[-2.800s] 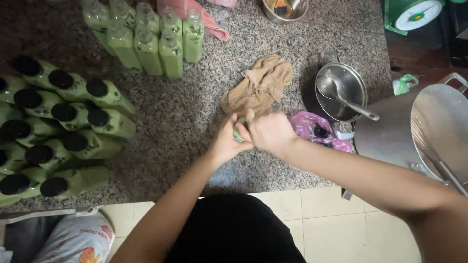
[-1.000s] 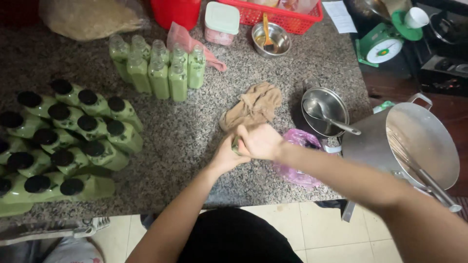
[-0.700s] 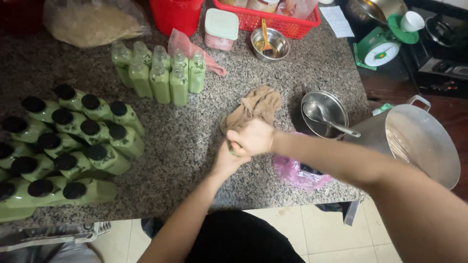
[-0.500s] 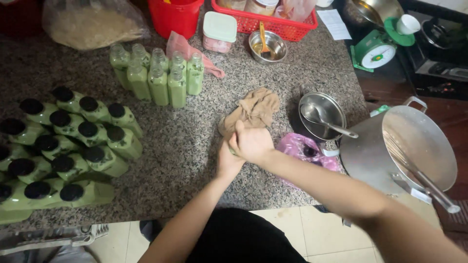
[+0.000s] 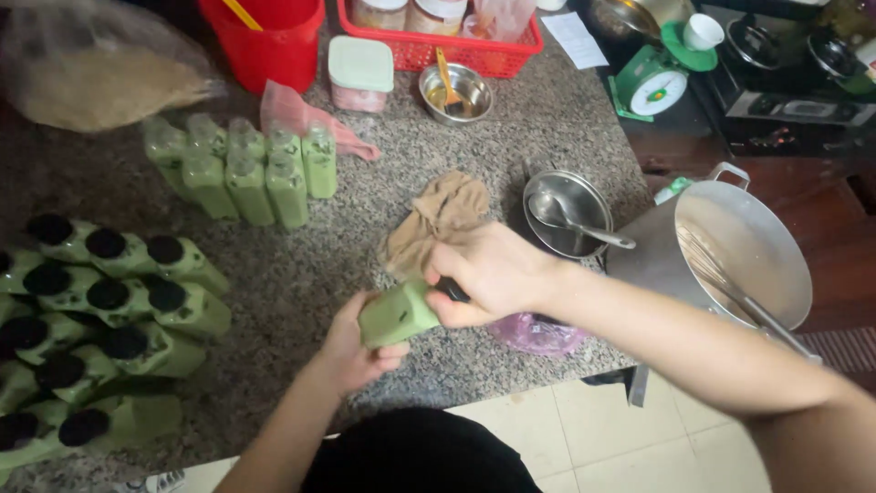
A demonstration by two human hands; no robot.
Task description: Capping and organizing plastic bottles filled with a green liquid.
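- Head view: the green bottle (image 5: 397, 313) now tilts sideways above the counter edge, the left hand (image 5: 354, 350) cupping its body.
- The right hand (image 5: 488, 274) has closed its fingers over the black cap (image 5: 453, 291); capping looks underway.

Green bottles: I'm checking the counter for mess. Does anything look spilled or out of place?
No spill shows. The capped bottles lie on their sides, while the uncapped bottles stand upright. A crumpled brown cloth lies on the granite counter.
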